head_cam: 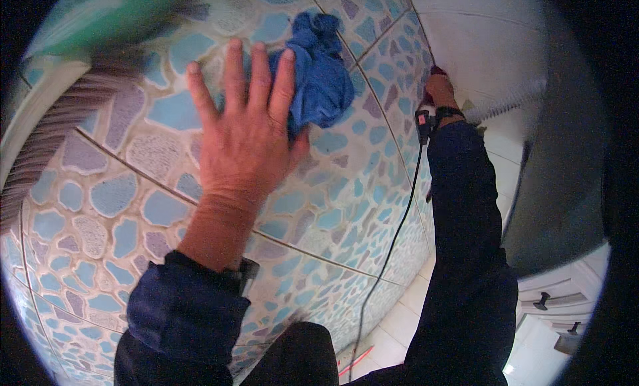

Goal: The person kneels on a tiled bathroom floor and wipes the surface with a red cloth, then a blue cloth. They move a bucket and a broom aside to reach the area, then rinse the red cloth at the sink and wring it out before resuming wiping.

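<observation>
My left hand lies palm down with its fingers spread over a tiled floor patterned in blue, lilac and grey stone shapes. A crumpled blue cloth sits against its index finger and thumb, and part of it shows between the fingers. Farther off at the upper right, my right hand is down beside the edge where the patterned tiles meet a pale surface. Something dark red shows at its fingers; whether it is held is unclear. A small black connector with a black cable hangs by the right wrist.
Brown bristles with a cream edge, perhaps a broom, reach in from the left. Above them is a blurred green object. White drawers with dark knobs stand at the lower right, below a dark grey panel. My knee is at the bottom.
</observation>
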`<state>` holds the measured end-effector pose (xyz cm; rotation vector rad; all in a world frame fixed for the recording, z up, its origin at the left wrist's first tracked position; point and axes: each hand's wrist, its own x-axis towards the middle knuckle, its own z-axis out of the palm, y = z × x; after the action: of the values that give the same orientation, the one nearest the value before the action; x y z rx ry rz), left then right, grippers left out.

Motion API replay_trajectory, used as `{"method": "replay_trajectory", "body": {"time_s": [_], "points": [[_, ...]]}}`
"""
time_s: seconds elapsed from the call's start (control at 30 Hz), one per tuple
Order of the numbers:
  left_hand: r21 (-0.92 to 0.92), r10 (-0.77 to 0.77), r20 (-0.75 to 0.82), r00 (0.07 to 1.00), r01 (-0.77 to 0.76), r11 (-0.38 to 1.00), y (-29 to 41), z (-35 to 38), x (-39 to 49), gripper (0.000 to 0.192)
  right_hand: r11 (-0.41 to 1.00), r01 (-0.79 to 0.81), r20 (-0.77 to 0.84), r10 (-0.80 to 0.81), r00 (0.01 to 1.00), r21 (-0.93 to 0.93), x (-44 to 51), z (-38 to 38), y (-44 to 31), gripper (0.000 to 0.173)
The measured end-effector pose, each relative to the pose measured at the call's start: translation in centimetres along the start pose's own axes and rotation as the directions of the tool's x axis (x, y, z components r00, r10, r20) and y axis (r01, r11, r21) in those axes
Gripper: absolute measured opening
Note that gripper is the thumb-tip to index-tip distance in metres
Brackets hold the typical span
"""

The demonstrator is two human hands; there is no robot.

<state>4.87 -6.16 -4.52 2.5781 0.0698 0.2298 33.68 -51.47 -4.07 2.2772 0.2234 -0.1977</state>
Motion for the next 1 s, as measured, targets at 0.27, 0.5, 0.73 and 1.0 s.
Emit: {"method": "replay_trajectory", "body": {"time_s": [0.27, 0.5, 0.73, 1.0], "points": [[-0.011, -0.008, 0.014, 1.000, 0.008, 1.000, 0.2, -0.2, 0.0, 0.094, 0.678, 0.008, -0.308, 0.323, 0.895, 0.735, 0.9, -8.4, -11.0, 0.054], [0.007, 0.001, 0.018, 1.000, -0.001, 1.000, 0.2, -0.3, -0.1, 0.094, 0.696, 0.162, -0.415, 0.211, 0.885, 0.699, -6.9, -8.7, -12.0, 0.038], [0.022, 0.005, 0.021, 1.000, -0.006, 1.000, 0.2, -0.3, 0.0, 0.096, 0.943, -0.259, 0.164, 0.227, 0.960, 0.208, -2.1, -5.3, -4.8, 0.036], [0.062, 0.026, 0.014, 1.000, -0.026, 0.998, 0.4, -0.4, 0.0, 0.096, 0.556, 0.218, -0.389, 0.209, 0.897, 0.802, -13.9, -8.8, -14.6, 0.046]]}}
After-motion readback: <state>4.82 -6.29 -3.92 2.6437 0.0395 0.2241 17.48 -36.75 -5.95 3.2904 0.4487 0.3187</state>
